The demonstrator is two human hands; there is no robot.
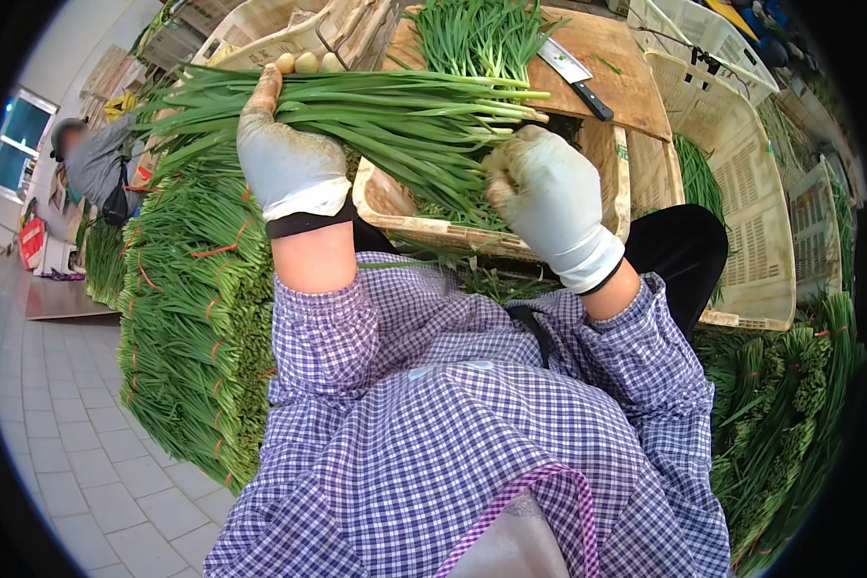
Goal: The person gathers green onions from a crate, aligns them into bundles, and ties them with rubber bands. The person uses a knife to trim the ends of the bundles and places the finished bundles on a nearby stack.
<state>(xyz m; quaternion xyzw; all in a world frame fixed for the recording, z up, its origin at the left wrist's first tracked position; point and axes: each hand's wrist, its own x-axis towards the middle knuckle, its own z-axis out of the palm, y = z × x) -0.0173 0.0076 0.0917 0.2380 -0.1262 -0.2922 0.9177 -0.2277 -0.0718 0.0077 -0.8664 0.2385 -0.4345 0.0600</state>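
Observation:
My left hand (pixel 289 144), in a soiled white glove, grips a loose bunch of Chinese chives (pixel 390 108) around its leafy part. The pale stem ends point to the right. My right hand (pixel 542 188), gloved too, is curled at the lower stems; whether it pinches any of them is hidden. Beneath the bunch stands a cream plastic crate (pixel 477 238) with cut green bits in it. More chives (pixel 477 36) lie on a wooden board (pixel 621 65) behind, beside a cleaver (pixel 571 72) with a black handle.
Stacked chive bundles (pixel 188 303) tied with red bands rise at my left; more bundles (pixel 773 404) lie at the lower right. A tall plastic crate (pixel 744 195) stands at the right, another crate (pixel 260 36) at the upper left. A person (pixel 101 159) is at the far left.

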